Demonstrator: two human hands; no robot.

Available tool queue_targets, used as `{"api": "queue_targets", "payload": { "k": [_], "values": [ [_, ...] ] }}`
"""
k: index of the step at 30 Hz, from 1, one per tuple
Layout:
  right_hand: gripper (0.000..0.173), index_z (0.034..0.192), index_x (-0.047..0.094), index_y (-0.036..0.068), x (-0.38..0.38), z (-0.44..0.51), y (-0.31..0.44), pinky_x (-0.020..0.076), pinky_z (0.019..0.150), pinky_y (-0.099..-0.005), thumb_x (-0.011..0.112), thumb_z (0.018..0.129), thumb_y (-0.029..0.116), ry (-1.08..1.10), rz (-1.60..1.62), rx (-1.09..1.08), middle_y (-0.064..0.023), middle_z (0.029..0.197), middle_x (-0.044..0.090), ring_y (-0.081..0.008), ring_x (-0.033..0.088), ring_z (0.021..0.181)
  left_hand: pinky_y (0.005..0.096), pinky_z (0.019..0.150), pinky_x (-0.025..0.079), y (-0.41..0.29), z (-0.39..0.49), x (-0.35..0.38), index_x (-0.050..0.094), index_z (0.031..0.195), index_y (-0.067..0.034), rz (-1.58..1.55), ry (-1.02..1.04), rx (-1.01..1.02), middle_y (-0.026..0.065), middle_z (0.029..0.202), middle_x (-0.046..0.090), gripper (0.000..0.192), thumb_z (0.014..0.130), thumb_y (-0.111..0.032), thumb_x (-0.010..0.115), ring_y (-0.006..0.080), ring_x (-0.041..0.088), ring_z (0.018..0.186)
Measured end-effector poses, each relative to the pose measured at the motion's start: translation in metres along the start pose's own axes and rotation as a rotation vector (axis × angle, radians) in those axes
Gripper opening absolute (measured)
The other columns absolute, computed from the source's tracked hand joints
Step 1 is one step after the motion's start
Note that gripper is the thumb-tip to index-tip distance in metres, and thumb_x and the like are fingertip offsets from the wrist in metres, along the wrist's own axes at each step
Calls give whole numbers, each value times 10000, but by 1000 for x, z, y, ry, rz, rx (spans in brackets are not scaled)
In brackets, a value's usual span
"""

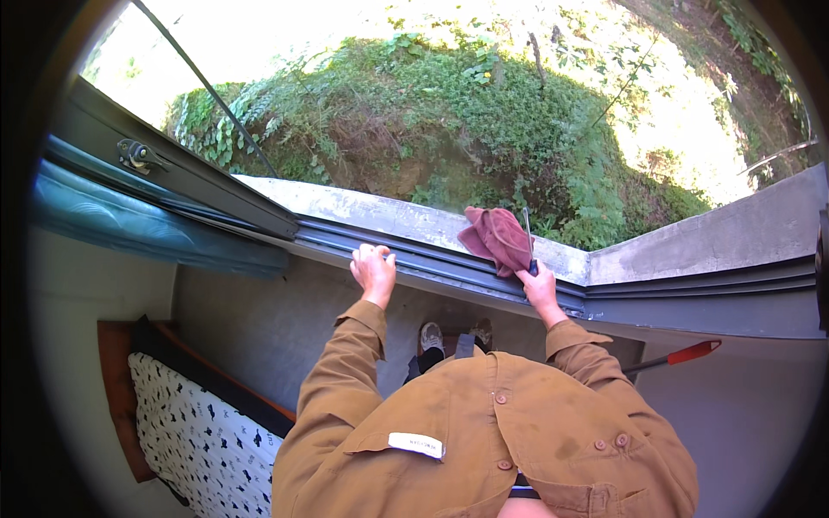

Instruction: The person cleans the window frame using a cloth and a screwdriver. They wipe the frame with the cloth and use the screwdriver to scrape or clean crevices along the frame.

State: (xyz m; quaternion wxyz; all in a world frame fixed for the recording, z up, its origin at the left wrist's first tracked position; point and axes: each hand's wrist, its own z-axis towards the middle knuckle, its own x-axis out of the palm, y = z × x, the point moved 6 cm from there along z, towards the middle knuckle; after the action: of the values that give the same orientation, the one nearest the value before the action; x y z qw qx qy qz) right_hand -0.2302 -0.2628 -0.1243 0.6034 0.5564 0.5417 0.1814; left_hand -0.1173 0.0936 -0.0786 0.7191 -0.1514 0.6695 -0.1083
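My right hand (539,288) is closed around the dark handle of a metal-shafted tool (528,226), perhaps a screwdriver, whose shaft points outward. Beside the shaft, a crumpled maroon cloth (497,238) hangs over the window track and the outer ledge, touching or held by the same hand; which one I cannot tell. My left hand (375,269) is at the inner edge of the dark metal sliding-window track (427,258), fingers curled, with nothing visible in it. Whether its fingertips touch the track is unclear.
Outside the concrete ledge (388,206) lies a slope with plants. A window sash with a latch (137,155) and a blue curtain (129,217) are at left. Below stands a bed with patterned bedding (201,434). A red-handled pole (693,353) leans at right.
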Motion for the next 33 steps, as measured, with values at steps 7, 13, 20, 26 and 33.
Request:
{"api": "queue_targets", "payload": {
  "k": [7, 13, 20, 26, 33],
  "values": [
    [153, 845, 587, 58, 8, 0, -7, 277, 365, -236, 685, 800, 167, 19, 125, 36, 56, 516, 425, -45, 365, 386, 486, 1007, 259, -30, -31, 40, 647, 939, -105, 38, -162, -250, 87, 1257, 475, 411, 626, -339, 775, 297, 354, 1230],
    [142, 846, 584, 67, 9, 2, -18, 272, 363, -236, 679, 805, 163, -11, 138, -48, 58, 515, 419, -41, 356, 384, 544, 1022, 250, -38, -34, 55, 672, 816, -164, -99, -107, -446, 52, 1327, 454, 161, 698, -266, 715, 309, 254, 1347],
    [134, 833, 587, 65, 11, 1, -18, 276, 368, -235, 679, 802, 157, -11, 155, -36, 55, 520, 427, -40, 363, 390, 528, 1006, 268, -36, -36, 57, 679, 834, -175, 1, -139, -370, 28, 1311, 483, 85, 804, -250, 653, 290, 283, 1336],
    [136, 816, 599, 50, 6, 3, -23, 294, 385, -244, 681, 796, 157, -58, 105, -125, 49, 532, 445, -48, 374, 401, 429, 894, 376, -24, -23, 31, 625, 877, -95, -186, -257, -309, 61, 1154, 559, 146, 862, -230, 571, 269, 471, 1124],
    [143, 860, 591, 50, 11, 1, -15, 286, 379, -247, 669, 808, 158, 8, 149, -87, 42, 539, 453, -49, 366, 396, 327, 866, 475, -96, 119, -75, 402, 1349, -57, -1014, -244, 80, 160, 1149, 587, 480, 878, 0, 479, 259, 603, 982]
  ]
}}
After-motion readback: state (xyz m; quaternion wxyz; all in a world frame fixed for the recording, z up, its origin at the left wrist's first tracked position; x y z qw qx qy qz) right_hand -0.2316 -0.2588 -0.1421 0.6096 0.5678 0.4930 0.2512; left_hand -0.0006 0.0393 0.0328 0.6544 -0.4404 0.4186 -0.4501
